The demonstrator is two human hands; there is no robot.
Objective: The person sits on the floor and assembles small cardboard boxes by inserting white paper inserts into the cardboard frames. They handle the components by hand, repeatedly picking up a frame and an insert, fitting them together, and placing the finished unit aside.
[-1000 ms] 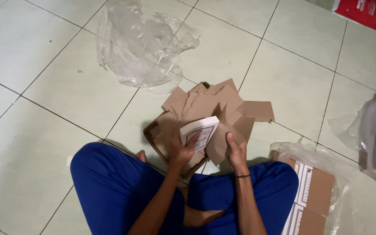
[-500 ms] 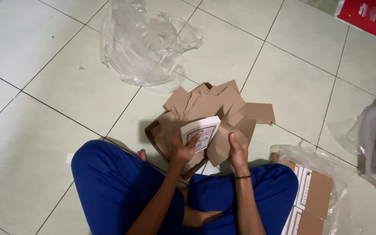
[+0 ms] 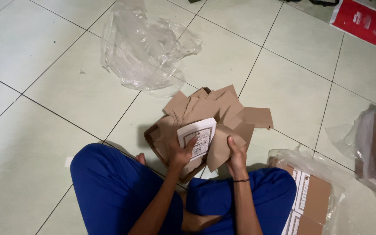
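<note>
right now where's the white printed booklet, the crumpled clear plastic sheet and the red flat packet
white printed booklet [image 3: 198, 138], head view, middle of its cover
crumpled clear plastic sheet [image 3: 144, 52], head view, centre of the wrinkled film
red flat packet [image 3: 357, 19], head view, middle of its face

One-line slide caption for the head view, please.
Seated on pale floor tiles, left hand holds a white printed booklet while right hand grips brown cardboard flaps.

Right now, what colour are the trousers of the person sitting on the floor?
Bright blue trousers, seen best in the head view, the only one.
</note>
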